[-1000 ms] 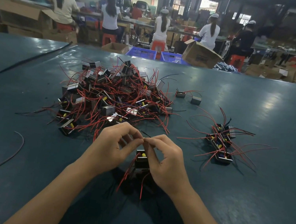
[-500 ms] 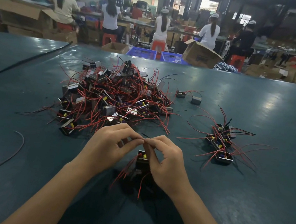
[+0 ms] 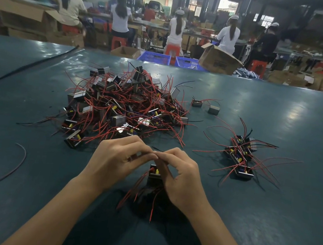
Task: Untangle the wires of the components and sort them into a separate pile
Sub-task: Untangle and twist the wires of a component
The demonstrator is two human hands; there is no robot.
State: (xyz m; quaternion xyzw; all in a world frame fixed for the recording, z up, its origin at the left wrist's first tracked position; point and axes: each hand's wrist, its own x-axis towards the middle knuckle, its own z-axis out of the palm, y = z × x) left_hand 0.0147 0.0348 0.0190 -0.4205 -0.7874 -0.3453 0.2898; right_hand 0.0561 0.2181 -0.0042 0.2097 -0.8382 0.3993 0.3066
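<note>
Both left hand [image 3: 117,157] and right hand [image 3: 181,177] are pinching one wire [image 3: 156,149] above the component [image 3: 154,173] | sorted pile [image 3: 241,155] is lying right, nearer the right hand

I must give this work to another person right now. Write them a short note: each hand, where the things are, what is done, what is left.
Left hand and right hand: fingertips meet, pinching the wires of one component between them.
Done: a small sorted pile lies on the table to the right.
Left: the big tangled pile ahead, two loose components beside it, and the one in hand.
</note>
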